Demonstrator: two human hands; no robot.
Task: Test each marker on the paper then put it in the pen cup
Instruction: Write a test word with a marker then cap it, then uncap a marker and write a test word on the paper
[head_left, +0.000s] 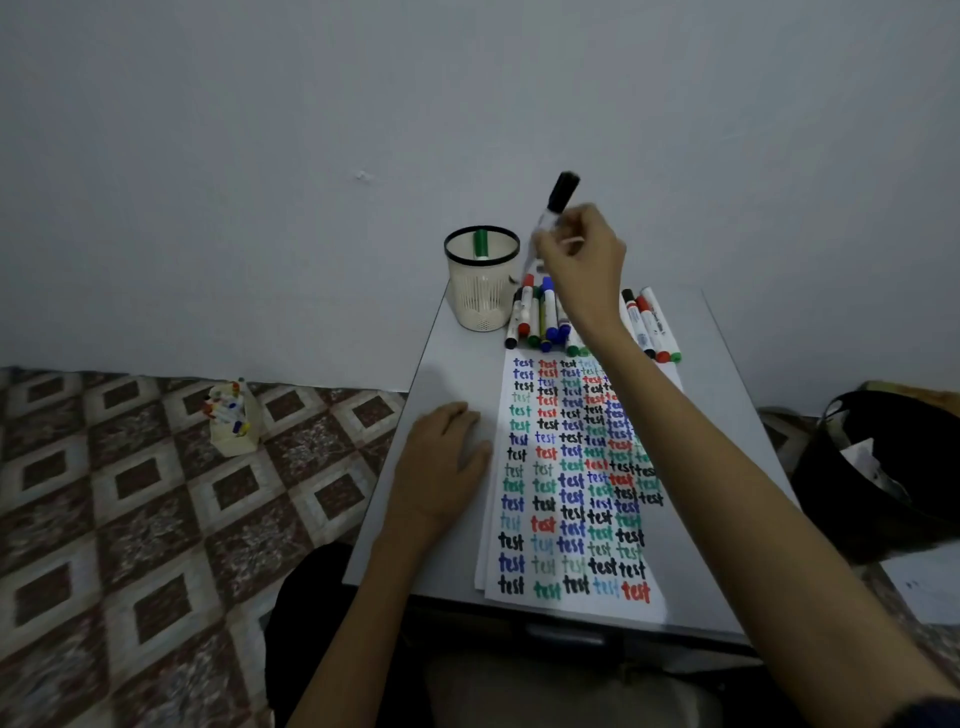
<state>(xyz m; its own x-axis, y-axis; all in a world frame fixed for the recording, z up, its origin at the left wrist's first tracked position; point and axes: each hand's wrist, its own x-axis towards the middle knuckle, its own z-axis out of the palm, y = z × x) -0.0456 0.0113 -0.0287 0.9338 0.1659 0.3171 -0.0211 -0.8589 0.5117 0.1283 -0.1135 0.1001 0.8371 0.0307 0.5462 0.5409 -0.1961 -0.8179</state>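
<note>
My right hand (582, 260) holds a black-capped marker (558, 200) in the air, cap end up, just right of the pen cup (480, 291). The cream mesh cup with a black rim stands at the table's far left corner and holds a green marker (480, 244). A pile of markers (543, 317) lies right of the cup, and three more markers (649, 322) lie further right. The paper (571, 478), covered with coloured "test" words, runs down the table's middle. My left hand (441, 462) rests flat on the table beside the paper's left edge.
The small grey table (727, 415) stands against a plain wall. On the patterned floor to the left sits a small box with markers (231, 415). A black bin (883, 467) with paper scraps stands at the right.
</note>
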